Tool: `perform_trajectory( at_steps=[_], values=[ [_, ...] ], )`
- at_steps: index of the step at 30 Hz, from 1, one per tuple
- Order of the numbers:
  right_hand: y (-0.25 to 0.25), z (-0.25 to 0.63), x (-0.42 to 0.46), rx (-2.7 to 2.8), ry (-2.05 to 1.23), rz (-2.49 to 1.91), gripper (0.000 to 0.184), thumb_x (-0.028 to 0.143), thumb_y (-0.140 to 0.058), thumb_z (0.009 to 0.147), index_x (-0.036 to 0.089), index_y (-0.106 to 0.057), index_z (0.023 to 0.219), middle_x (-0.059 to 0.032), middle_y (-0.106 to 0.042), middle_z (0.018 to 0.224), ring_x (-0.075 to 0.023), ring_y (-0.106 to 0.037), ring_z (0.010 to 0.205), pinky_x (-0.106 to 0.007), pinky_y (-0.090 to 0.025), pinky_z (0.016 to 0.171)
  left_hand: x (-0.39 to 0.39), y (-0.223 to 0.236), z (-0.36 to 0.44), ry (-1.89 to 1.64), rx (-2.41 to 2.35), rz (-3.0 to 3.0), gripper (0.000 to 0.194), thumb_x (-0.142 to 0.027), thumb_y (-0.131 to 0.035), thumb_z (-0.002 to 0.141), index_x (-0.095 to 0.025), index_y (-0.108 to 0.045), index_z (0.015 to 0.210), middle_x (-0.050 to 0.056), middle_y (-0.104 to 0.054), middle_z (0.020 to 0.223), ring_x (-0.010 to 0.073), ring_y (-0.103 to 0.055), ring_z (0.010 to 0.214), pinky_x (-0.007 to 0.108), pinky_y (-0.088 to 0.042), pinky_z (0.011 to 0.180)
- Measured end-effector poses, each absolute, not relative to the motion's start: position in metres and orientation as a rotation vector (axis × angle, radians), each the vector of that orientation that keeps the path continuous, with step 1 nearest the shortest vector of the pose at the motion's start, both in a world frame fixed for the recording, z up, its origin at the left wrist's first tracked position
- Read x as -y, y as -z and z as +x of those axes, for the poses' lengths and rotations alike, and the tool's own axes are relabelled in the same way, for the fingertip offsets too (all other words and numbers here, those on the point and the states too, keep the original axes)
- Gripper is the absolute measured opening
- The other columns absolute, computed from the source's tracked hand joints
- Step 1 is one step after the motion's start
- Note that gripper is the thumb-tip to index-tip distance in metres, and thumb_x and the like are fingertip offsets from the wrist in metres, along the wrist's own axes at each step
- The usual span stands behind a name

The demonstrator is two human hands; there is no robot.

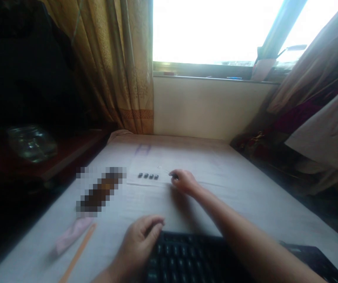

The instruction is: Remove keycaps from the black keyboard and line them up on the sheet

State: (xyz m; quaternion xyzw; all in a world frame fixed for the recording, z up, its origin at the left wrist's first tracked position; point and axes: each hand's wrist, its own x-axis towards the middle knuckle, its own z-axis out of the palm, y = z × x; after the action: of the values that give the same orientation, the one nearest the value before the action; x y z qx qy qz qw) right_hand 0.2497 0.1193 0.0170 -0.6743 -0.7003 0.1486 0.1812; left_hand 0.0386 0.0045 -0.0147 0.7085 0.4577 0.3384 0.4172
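A black keyboard (183,255) lies at the bottom, partly covered by my right forearm. My left hand (141,239) is closed at its far left corner, with thumb and forefinger curled close together; its other fingers are hidden. Farther out, my right hand (183,181) pinches a small dark keycap (174,176) just over the white sheet (216,196). To the left of that hand stand several dark keycaps (151,176) in a short row. A thin pale wire-like thing (163,170) shows beside my right fingertips, too faint to name.
On the left lie an orange stick (79,251), a pink cloth (73,234) and a pixelated brown object (101,192). A glass bowl (33,143) sits on a dark red surface. A black flat object (313,255) is at right. Behind are a curtain (133,59) and a window.
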Motion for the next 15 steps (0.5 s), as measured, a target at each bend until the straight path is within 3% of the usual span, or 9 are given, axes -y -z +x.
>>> perform_trajectory(
  at_steps=[4,8,10,15],
  values=[
    [-0.029,0.301,-0.075,1.891,-0.537,-1.921,0.025,0.022,-0.055,0.084,0.018,-0.075,0.1,-0.0088,-0.075,0.101,-0.0227,-0.067,0.095,-0.031,-0.047,0.086,-0.004,0.011,0.037,-0.859,-1.131,1.902,0.026,-0.036,-0.052,0.087,-0.027,-0.073,0.097,0.002,-0.077,0.095,0.0197,-0.07,0.093,0.032,-0.055,0.087],
    [-0.041,0.371,-0.014,1.763,-0.715,-1.97,0.027,0.037,-0.057,0.083,0.016,-0.074,0.085,-0.0067,-0.072,0.077,-0.0169,-0.062,0.065,-0.028,-0.048,0.062,-0.005,0.011,0.036,-0.841,-1.109,2.004,0.026,-0.034,-0.051,0.086,-0.027,-0.074,0.097,0.002,-0.077,0.095,0.0204,-0.071,0.092,0.035,-0.056,0.087],
    [-0.045,0.405,0.013,1.681,-0.8,-1.99,0.038,0.048,-0.057,0.082,0.014,-0.073,0.087,-0.0059,-0.069,0.071,-0.0127,-0.053,0.051,-0.025,-0.043,0.048,-0.006,0.012,0.035,-0.828,-1.119,2.029,0.026,-0.036,-0.051,0.086,-0.027,-0.074,0.097,0.002,-0.077,0.095,0.0205,-0.071,0.09,0.036,-0.057,0.085],
    [-0.037,0.458,0.048,1.234,-1.006,-1.74,0.046,0.06,-0.069,0.068,0.015,-0.069,0.075,-0.0012,-0.057,0.062,-0.0064,-0.035,0.044,-0.022,-0.027,0.04,-0.008,0.01,0.037,-0.796,-1.163,2.064,0.029,-0.04,-0.051,0.085,-0.027,-0.074,0.097,0.002,-0.077,0.092,0.0205,-0.072,0.086,0.035,-0.058,0.083]
  ],
)
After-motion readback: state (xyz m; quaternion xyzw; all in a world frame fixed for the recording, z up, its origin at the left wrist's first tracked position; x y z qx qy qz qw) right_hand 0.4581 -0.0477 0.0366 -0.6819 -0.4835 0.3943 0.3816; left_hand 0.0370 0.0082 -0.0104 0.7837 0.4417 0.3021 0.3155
